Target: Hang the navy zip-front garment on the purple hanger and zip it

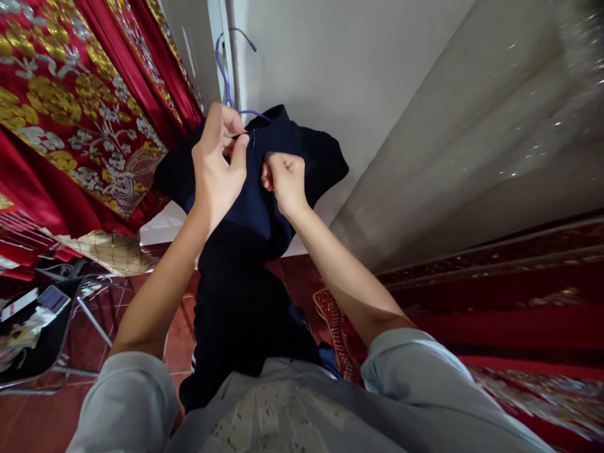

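Note:
In front of me a navy garment (240, 211) with a collar and a short zip (254, 137) at the neck hangs on a purple hanger (223, 69). Beside the zip, my left hand (219, 154) is closed in a pinch, thumb against forefinger. A thin dark bit shows between those fingertips, too small to name. Lower and to the right, my right hand (285, 179) is closed in a fist at the garment's front, where the cloth folds under its fingers. Its fingertips are partly hidden.
Red cloth with gold and silver embroidery (85, 94) hangs on the left. A black chair (51, 340) holds a phone (53, 299) and other small items. Sheer covering (448, 157) and red fabric (519, 327) stand at the right. A red studded shoe (336, 327) is on the tiled floor (182, 327).

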Demonstrator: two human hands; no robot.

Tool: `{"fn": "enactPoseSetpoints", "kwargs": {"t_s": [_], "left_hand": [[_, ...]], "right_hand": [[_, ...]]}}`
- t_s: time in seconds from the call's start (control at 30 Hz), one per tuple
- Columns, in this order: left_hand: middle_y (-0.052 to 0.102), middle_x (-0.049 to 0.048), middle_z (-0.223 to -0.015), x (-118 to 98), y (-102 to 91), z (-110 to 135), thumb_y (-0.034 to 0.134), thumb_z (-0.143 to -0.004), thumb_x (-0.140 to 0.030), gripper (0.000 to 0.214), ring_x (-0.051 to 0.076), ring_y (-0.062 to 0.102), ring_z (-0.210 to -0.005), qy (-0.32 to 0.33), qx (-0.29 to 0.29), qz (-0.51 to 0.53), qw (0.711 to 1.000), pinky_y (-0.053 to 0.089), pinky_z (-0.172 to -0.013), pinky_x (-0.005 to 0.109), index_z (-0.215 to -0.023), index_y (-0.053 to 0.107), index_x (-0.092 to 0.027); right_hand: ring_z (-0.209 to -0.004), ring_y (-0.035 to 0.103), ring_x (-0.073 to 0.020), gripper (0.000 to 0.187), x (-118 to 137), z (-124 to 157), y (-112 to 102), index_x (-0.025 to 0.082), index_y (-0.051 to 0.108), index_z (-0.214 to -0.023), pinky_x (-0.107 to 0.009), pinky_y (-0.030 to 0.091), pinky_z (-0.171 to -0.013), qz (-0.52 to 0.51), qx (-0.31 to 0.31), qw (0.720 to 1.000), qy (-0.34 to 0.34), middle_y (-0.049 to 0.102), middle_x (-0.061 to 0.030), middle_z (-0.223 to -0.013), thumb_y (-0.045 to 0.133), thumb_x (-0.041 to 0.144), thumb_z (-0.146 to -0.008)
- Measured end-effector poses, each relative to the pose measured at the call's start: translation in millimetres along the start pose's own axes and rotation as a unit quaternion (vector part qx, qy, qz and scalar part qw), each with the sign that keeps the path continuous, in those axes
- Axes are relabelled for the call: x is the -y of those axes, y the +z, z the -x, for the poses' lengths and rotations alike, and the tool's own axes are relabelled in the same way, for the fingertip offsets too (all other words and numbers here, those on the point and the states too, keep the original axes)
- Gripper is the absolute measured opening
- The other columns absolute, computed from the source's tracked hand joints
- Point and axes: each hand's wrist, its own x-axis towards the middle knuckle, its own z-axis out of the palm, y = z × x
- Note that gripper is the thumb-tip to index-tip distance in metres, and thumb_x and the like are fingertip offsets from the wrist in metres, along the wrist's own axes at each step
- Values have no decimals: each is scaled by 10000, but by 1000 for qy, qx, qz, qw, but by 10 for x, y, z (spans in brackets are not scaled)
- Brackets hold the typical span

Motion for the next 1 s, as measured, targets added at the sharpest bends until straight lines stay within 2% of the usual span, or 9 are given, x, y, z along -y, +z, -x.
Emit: {"fn": "enactPoseSetpoints", "kwargs": {"t_s": [0.13, 0.23, 0.33, 0.43, 0.6, 0.7, 0.8, 0.9, 1.0], "left_hand": [[591, 19, -903, -22, -5, -26, 726, -947, -290, 216, 201, 690, -916, 10, 27, -4, 1000, 572, -786, 319, -1029, 529, -258], [580, 12, -852, 60, 1, -19, 735, -948, -331, 249, 204, 697, -883, 11, 59, -16, 998, 571, -781, 324, -1074, 534, -253], [567, 15, -838, 111, 26, 17, 743, -944, -369, 269, 219, 706, -886, -3, 72, -4, 997, 565, -792, 336, -1069, 546, -236], [566, 15, -838, 89, 46, 50, 735, -947, -372, 266, 220, 704, -888, -6, 83, 9, 996, 556, -794, 333, -1082, 552, -234], [566, 7, -833, 41, 17, 68, 635, -988, -294, 169, 188, 688, -835, 13, 87, 4, 996, 535, -724, 283, -1100, 513, -263], [578, 1, -838, 17, 42, 105, 570, -971, -170, 190, 165, 655, -758, 22, 76, 7, 997, 522, -655, 265, -1077, 465, -288], [523, 2, -859, -38, 157, 124, 515, -921, -46, 254, 141, 609, -737, 77, 38, 5, 996, 503, -634, 252, -979, 419, -274], [420, -1, -856, -10, 188, -30, 476, -886, 37, 303, 104, 550, -719, 152, -35, 5, 988, 467, -637, 225, -900, 372, -247], [426, -9, -866, 284, -138, -339, 511, -1015, -108, 174, 85, 563, -781, 178, -151, -17, 972, 492, -738, 222, -989, 388, -229]], "right_hand": [[-431, 458, -75, 553, 82, 21, -72, 218, 567, -735, -227, 308, -402, -24, 36, 999, 7, 548, 29, -565, 471, 710, -969], [-450, 469, -79, 508, 234, -24, -103, 228, 586, -788, -227, 304, -402, -14, 62, 998, -10, 579, 33, -603, 552, 715, -929], [-447, 442, -70, 449, 324, -56, -108, 226, 565, -754, -215, 325, -416, 14, 55, 998, -21, 569, 42, -602, 639, 637, -918], [-446, 453, -64, 458, 314, -37, -114, 214, 552, -721, -209, 342, -424, 20, 34, 999, -18, 570, 34, -601, 623, 610, -939], [-450, 481, -65, 478, 271, 33, -109, 206, 563, -751, -190, 347, -404, 6, 68, 997, 40, 587, 32, -603, 663, 652, -891], [-454, 483, -65, 427, 315, 47, -82, 211, 564, -745, -189, 336, -402, -14, 85, 995, 54, 595, 30, -612, 701, 585, -897], [-440, 450, -66, 361, 319, 32, -54, 210, 574, -681, -198, 300, -393, -30, 62, 996, 53, 582, 22, -583, 675, 426, -953], [-415, 406, -64, 366, 171, 27, -29, 195, 562, -611, -193, 254, -376, -38, 63, 992, 105, 521, 22, -511, 647, 315, -946], [-420, 422, -57, 307, -95, 93, -33, 172, 559, -590, -169, 251, -386, -30, 86, 978, 190, 504, 23, -487, 643, 221, -881]]}}
